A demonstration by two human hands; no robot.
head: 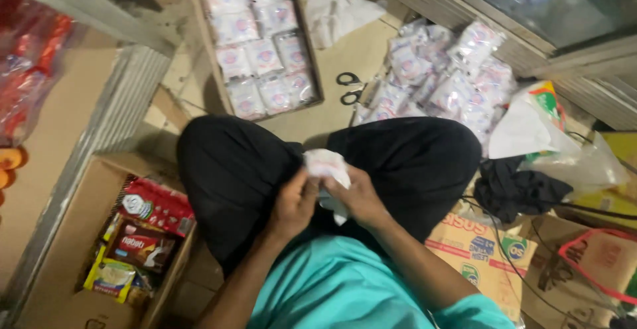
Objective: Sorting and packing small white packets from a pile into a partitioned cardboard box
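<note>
1. Cluttered floor (345, 57): seated person, lap at centre.
2. Small white packet (326, 164) over the lap, clamped between left hand (294, 203) and right hand (358, 196); apparently being handled singly.
3. Beyond: packet-filled carton (262, 43), loose packet pile (444, 80), scissors (350, 87).
4. Left: snack box (142, 236).

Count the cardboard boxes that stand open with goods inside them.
2. One shallow brown cardboard box of clear packets lies beyond the knees; one deeper brown cardboard box of snack packs stands at the left. Others may be out of view.
</note>
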